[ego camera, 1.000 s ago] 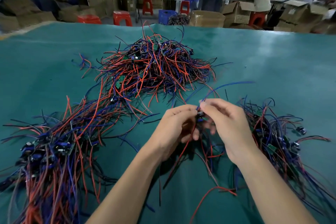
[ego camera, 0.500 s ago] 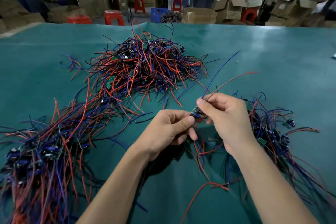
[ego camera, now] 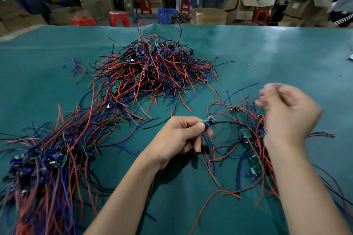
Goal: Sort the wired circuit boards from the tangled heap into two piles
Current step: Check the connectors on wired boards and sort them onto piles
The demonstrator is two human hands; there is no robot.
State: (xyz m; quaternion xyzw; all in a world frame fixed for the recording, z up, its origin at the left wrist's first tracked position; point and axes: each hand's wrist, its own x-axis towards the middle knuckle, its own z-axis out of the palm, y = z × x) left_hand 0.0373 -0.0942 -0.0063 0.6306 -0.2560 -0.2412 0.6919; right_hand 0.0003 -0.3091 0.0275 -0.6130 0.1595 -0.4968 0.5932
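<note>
A tangled heap [ego camera: 152,70] of small circuit boards with red, blue and black wires lies mid-table. My left hand [ego camera: 177,137] pinches one small wired circuit board [ego camera: 209,121] between thumb and fingers, just above the table. That board's blue and red wires run up to the right toward my right hand [ego camera: 286,112], which is motion-blurred with curled fingers; whether it pinches the wires is unclear. One sorted pile [ego camera: 47,154] spreads at the left. A second pile [ego camera: 252,149] lies at the right, partly under my right hand and forearm.
The teal table [ego camera: 267,57] stretches to a far edge. Beyond it stand cardboard boxes [ego camera: 208,16], red stools [ego camera: 118,18], a blue crate [ego camera: 167,14] and seated people. Loose wire ends trail over the near table edge.
My right hand has left the board and swept up and to the right along its wires. My left hand keeps hold of the board, which has hardly moved.
</note>
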